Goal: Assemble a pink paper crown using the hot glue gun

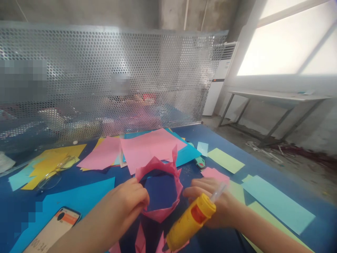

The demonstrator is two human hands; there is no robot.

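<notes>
A pink folded paper ring (160,189) stands on the blue table (263,165) in front of me. My left hand (129,203) is closed, pinching the ring's left side. My right hand (210,196) is closed on a yellow glue gun (189,221) with an orange trigger and a clear glue stick sticking out of its back. The gun's body points toward me and down; its tip is hidden at the bottom edge. My right fingers reach toward the ring's right side.
Loose pink (147,147), yellow (50,161), blue (79,196) and green (226,160) paper sheets lie about. Glasses (56,172) rest at left, a phone (52,228) at bottom left. A perforated metal screen (105,77) stands behind the table. A metal bench (276,98) stands at right.
</notes>
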